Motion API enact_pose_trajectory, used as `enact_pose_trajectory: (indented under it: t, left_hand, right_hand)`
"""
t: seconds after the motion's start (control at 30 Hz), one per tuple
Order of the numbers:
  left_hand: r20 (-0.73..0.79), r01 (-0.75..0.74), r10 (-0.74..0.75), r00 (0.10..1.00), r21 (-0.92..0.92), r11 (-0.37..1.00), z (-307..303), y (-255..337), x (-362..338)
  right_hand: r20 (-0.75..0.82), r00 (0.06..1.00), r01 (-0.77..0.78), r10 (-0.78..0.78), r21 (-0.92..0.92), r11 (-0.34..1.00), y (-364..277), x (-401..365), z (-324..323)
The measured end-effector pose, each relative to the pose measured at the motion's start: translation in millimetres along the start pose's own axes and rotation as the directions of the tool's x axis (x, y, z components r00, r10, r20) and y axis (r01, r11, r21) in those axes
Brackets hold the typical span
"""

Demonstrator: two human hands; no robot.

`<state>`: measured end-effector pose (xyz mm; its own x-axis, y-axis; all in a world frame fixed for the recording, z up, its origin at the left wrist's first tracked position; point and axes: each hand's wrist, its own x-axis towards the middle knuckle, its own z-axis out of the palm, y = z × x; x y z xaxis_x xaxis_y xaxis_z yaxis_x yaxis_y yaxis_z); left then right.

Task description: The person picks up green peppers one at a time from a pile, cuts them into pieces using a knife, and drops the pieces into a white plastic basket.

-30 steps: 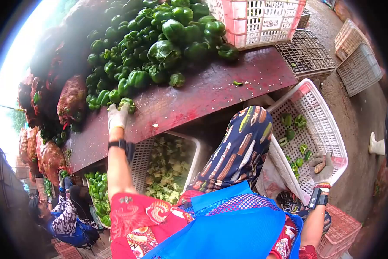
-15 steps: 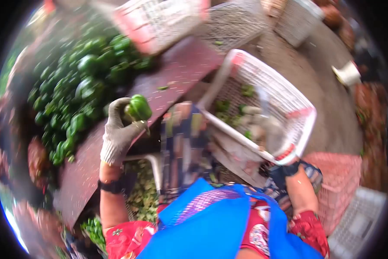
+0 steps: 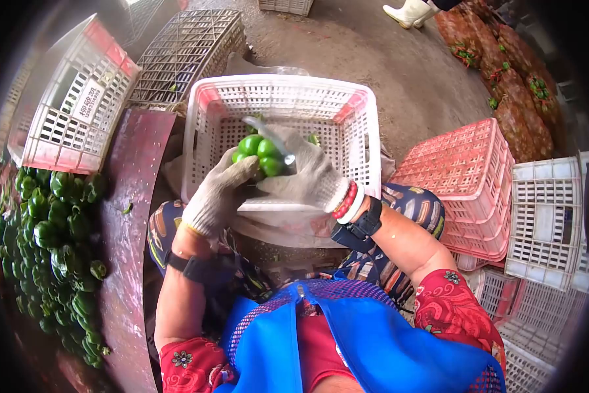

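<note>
Over the white crate [image 3: 281, 81], my gloved left hand [image 3: 217, 191] grips a green bell pepper [image 3: 254, 148] from the left side. My right hand [image 3: 305, 175], also gloved, is closed on a small knife [image 3: 272, 136], its blurred metal blade lying across the top of the pepper. The right fingers come right up to the pepper's side, and the knife's handle is mostly hidden in the glove. Inside the crate, bits of green show behind the hands. To the left, a large pile of green bell peppers [image 3: 52, 226] lies beside a dark red board [image 3: 127, 245].
A white and pink crate [image 3: 78, 98] stands tilted at the upper left, near a grey crate [image 3: 186, 52]. Stacked red crates [image 3: 455, 187] and white crates [image 3: 547, 219] are at the right. Filled mesh sacks [image 3: 514, 85] lie upper right, near a person's white boots [image 3: 409, 12].
My left hand has brought the bell pepper from beside the pile to over the crate. My right hand has risen from inside the crate to meet it. The view has turned right.
</note>
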<state>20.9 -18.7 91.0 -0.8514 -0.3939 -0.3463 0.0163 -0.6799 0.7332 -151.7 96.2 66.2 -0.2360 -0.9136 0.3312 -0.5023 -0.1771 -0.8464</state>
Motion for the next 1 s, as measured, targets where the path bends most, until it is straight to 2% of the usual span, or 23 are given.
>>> enact_pose_trajectory:
  t: [0.03, 0.13, 0.23, 0.27, 0.37, 0.47, 0.57, 0.7, 0.77, 0.87, 0.97, 1.0]
  left_hand:
    - [-0.029, 0.027, -0.027, 0.999, -0.014, 1.000, -4.2, -3.9, 5.0]
    - [0.044, 0.054, -0.052, 0.998, -0.044, 0.998, -22.5, -7.7, 11.4]
    - [-0.008, -0.011, 0.011, 1.000, 0.054, 0.998, -18.8, 5.3, 5.0]
    - [-0.183, -0.032, 0.077, 0.980, 0.241, 0.970, -14.7, 5.1, 1.0]
    - [-0.257, -0.055, 0.162, 0.953, 0.377, 0.924, -23.0, 0.8, 4.7]
    - [-0.327, 0.020, 0.154, 0.933, 0.473, 0.881, -17.7, 6.2, 0.8]
    - [-0.349, 0.013, 0.205, 0.915, 0.531, 0.847, -18.1, 7.9, 1.9]
    - [-0.311, -0.018, 0.320, 0.895, 0.691, 0.722, -13.0, 7.7, 5.6]
    - [-0.291, -0.050, 0.372, 0.881, 0.727, 0.685, -14.0, 4.1, 7.8]
    - [-0.279, -0.075, 0.401, 0.873, 0.733, 0.676, -20.9, -9.5, 16.3]
    - [-0.292, -0.147, 0.317, 0.902, 0.483, 0.863, -18.6, -14.4, 19.4]
    - [-0.286, -0.158, 0.299, 0.910, 0.427, 0.890, -16.9, -16.9, 19.1]
  right_hand:
    - [0.028, 0.997, -0.068, 0.068, 0.017, 0.998, 0.4, -2.1, 3.2]
    - [0.074, 0.972, -0.229, 0.222, 0.096, 0.969, 7.0, -4.5, 13.8]
    - [0.043, 0.980, -0.186, 0.195, -0.154, 0.970, -1.9, -5.3, 5.0]
    - [0.049, 0.985, -0.153, 0.167, -0.207, 0.966, -3.3, -6.3, 4.6]
    - [0.019, 0.986, -0.147, 0.164, -0.351, 0.925, -12.4, -9.3, 14.4]
    - [0.041, 0.973, -0.195, 0.225, -0.364, 0.911, -10.4, -9.8, 18.9]
    - [-0.043, 0.999, -0.002, -0.015, -0.356, 0.934, -2.3, -13.1, 22.2]
    - [0.047, 0.965, -0.214, 0.258, -0.430, 0.877, -2.7, -13.3, 21.1]
    - [0.090, 0.899, -0.341, 0.429, -0.471, 0.813, -12.0, -10.9, 19.0]
    - [0.092, 0.807, -0.421, 0.584, -0.604, 0.677, -26.6, -4.4, 18.3]
    - [0.049, 0.749, -0.479, 0.660, -0.648, 0.592, -39.9, 1.2, 20.2]
    - [0.048, 0.799, -0.440, 0.600, -0.633, 0.636, -34.0, -3.2, 20.1]
